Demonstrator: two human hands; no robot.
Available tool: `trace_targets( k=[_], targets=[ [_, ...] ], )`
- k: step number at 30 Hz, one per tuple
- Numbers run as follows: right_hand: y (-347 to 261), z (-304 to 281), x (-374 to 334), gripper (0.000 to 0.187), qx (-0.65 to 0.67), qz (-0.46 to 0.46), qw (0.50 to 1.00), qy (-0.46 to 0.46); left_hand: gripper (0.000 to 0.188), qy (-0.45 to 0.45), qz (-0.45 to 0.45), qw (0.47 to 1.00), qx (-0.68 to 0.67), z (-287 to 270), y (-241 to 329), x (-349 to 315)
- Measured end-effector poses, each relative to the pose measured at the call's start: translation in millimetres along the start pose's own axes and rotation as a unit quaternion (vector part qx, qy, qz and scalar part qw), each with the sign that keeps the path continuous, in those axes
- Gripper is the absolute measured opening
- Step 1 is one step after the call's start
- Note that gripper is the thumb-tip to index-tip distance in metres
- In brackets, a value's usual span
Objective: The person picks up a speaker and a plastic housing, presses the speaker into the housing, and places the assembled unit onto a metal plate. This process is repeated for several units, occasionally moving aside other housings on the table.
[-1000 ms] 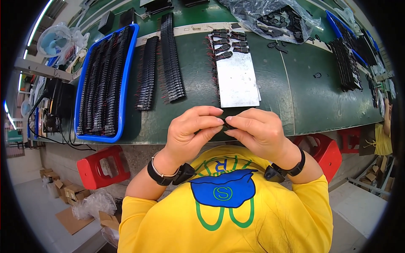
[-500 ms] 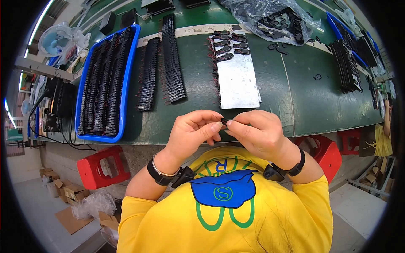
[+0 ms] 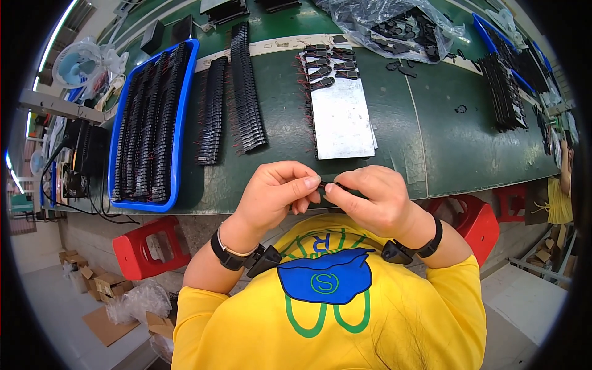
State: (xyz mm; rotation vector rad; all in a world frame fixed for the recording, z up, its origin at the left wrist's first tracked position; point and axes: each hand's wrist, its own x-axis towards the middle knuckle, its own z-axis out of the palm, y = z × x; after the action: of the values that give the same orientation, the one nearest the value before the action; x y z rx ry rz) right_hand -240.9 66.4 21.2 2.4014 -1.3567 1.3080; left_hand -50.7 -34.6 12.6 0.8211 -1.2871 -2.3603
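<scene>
Close to the table's near edge, my left hand [image 3: 275, 192] and my right hand [image 3: 373, 196] meet over a small black part [image 3: 323, 184]. Thumb and forefinger of each hand pinch it, and the fingers cover most of it, so its exact kind cannot be made out. Just beyond my hands lies a flat silvery-white board [image 3: 342, 120]. Several small black parts with thin red wires [image 3: 320, 71] rest on the board's far end, their wires sticking out past its left side.
Left of the board stand two long rows of black parts [image 3: 213, 111] [image 3: 246, 92]. A blue tray [image 3: 179, 148] holds more rows. Clear plastic bag [image 3: 453, 31] with black pieces lies far right of centre. Black stacks [image 3: 502, 92] stand at right. Red stools [image 3: 132, 253] [image 3: 478, 228] flank me.
Both hands stay together at nearly the same spot, with the right fingers shifted slightly left and closer over the small black part. The whole view has shifted a little.
</scene>
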Motion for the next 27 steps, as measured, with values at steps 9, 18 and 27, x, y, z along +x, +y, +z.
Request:
trace_targets(
  k=[9, 18, 27],
  targets=[
    [31.6, -52.3, -4.7, 0.028, 0.034, 0.067, 0.997, 0.017, 0.009, -0.012, 0.016, 0.999, -0.031, -10.8, 0.6, -7.1],
    [161.8, -194.1, -76.0, 0.029, -0.201, 0.300, 0.922, -0.138, 0.009, -0.065, 0.055, 0.989, -0.120, -19.3, -3.0, -4.4],
    [173.9, -183.1, -52.6, 0.024, -0.317, 0.291, 0.820, -0.378, 0.010, -0.076, 0.045, 0.989, -0.117, -24.0, -2.3, -12.4]
  ],
)
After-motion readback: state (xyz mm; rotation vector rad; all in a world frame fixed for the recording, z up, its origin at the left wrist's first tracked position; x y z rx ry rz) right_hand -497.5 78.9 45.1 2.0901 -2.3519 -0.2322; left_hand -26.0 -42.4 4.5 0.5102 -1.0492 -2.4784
